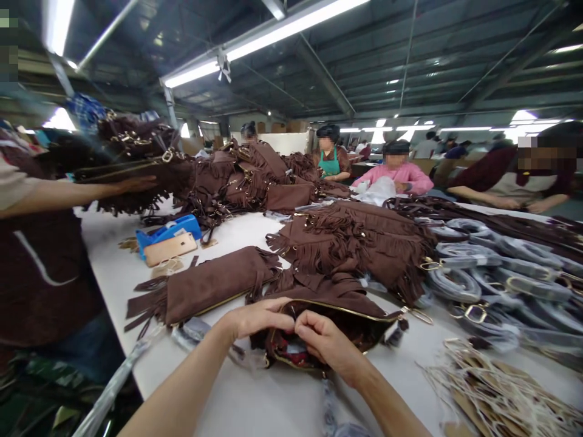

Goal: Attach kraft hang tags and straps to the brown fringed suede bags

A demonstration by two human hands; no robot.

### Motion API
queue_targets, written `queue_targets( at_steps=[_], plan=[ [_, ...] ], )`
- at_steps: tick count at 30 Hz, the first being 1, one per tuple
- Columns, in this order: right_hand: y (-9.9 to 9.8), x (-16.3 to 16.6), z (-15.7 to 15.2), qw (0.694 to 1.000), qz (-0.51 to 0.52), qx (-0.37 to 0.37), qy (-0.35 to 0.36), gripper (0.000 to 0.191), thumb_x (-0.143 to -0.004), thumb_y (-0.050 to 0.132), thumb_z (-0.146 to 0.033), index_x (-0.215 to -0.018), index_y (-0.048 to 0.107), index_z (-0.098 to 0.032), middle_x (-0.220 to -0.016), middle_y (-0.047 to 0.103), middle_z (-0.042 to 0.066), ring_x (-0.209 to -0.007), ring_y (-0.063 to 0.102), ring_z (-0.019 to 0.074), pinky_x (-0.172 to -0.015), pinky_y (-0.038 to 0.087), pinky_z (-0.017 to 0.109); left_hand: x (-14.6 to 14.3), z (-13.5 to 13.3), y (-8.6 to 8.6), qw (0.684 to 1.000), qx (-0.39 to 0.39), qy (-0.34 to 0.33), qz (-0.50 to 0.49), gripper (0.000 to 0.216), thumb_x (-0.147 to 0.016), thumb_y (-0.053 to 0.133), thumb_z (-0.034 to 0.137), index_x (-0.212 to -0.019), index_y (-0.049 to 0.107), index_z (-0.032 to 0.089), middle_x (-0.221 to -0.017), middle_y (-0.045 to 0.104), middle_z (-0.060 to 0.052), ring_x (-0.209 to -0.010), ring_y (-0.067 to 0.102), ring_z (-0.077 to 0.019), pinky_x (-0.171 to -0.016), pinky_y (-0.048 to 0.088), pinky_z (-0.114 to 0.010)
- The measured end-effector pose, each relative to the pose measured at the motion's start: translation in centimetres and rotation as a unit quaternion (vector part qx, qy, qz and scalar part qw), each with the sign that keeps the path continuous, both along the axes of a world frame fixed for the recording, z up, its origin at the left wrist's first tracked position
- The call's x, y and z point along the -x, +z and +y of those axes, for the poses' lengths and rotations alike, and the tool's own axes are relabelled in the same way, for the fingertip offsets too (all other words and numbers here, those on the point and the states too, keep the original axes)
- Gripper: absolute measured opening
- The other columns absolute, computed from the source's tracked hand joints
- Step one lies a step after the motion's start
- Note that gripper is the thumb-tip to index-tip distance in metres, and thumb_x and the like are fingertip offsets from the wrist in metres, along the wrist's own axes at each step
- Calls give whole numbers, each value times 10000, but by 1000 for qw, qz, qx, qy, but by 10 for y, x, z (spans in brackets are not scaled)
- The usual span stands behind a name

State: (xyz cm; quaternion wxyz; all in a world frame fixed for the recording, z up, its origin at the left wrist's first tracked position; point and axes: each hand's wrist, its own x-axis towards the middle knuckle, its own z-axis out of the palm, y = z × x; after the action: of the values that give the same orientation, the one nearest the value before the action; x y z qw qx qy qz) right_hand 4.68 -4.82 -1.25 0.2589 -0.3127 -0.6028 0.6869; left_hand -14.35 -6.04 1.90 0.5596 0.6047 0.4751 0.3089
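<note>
A dark brown fringed handbag (pixel 364 315) lies unzipped in front of me, its gold zipper edges spread apart and some reddish lining showing. At the left part of its mouth, my left hand (pixel 262 318) reaches in with fingers curled. My right hand (pixel 321 337) meets it there, thumb and fingers pinched together. What the fingertips hold is too small or hidden to make out. Just beyond my left hand rests a closed brown fringed bag (pixel 209 285).
More brown bags (pixel 350 237) are heaped ahead. Wrapped straps (pixel 478 282) and stringed tags (pixel 496 388) lie at right. A blue tape dispenser (pixel 168 232) and a phone (pixel 170 249) sit at left. A co-worker's arm (pixel 82 194) holds bags at left; several people work across the table.
</note>
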Motion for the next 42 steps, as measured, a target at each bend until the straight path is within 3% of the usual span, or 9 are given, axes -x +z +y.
queue_targets(
  at_steps=[4,9,14,18,21,24,28,32,42],
  plan=[
    [-2,-1,-2,999,-17,-17,-23,371,-773,597,-553,-769,507,-193,-521,286,-120,-433,209,51,-416,118,211,-1,-3,-8,990,-88,85,77,225,-630,615,156,-846,677,163,-838,651,8,-832,534,-184,-760,407,-253],
    [2,-7,-6,997,-47,2,-59,385,-743,605,-558,-749,488,-192,-619,467,-74,-435,239,39,-422,111,216,-9,3,-31,985,-58,153,53,232,-694,509,194,-874,641,132,-770,628,-12,-716,548,-167,-648,416,-247],
    [3,-8,-8,998,-41,11,-45,411,-732,619,-591,-734,476,-206,-542,341,-103,-430,216,49,-406,83,219,-10,0,-30,982,-74,168,34,250,-661,511,169,-901,580,160,-802,602,-1,-772,553,-171,-702,426,-255],
    [0,-6,-6,998,-35,12,-41,393,-751,604,-576,-769,525,-191,-588,443,-76,-432,221,48,-400,74,221,-10,-6,-23,979,-148,140,24,355,-632,495,109,-973,528,201,-891,578,14,-895,532,-170,-812,409,-257],
    [-1,-6,-7,998,-36,10,-45,392,-745,603,-575,-760,526,-191,-532,418,-86,-425,228,54,-406,84,221,-9,-7,-21,982,-150,116,0,269,-636,482,101,-880,531,203,-962,595,-2,-964,531,-180,-869,395,-272],
    [0,-7,-8,998,-45,4,-53,345,-751,604,-526,-743,520,-191,-521,438,-80,-429,238,58,-420,101,217,-7,-4,-24,982,-101,157,-32,168,-570,487,85,-699,523,187,-1068,619,-24,-1053,534,-199,-927,372,-288],
    [-2,-12,-6,987,-104,-98,-68,158,-769,551,-309,-671,521,-189,-564,525,-48,-459,335,76,-451,199,215,-6,2,-33,979,-37,199,-23,67,-527,480,119,-520,523,170,-821,646,-41,-827,588,-197,-771,419,-287],
    [-2,-18,-4,934,-234,-250,-96,159,-724,499,-177,-579,560,-185,-574,580,-13,-581,502,135,-547,315,238,-6,6,-39,978,23,207,-28,108,-530,488,184,-573,584,165,-533,545,11,-476,460,-127,-510,323,-232],
    [12,-9,-10,892,-291,-337,-80,209,-717,479,-95,-597,628,-180,-626,658,6,-630,578,151,-594,345,241,-7,3,-35,975,34,215,-45,173,-556,505,195,-655,637,143,-566,592,-2,-495,490,-122,-498,319,-219]
  ],
)
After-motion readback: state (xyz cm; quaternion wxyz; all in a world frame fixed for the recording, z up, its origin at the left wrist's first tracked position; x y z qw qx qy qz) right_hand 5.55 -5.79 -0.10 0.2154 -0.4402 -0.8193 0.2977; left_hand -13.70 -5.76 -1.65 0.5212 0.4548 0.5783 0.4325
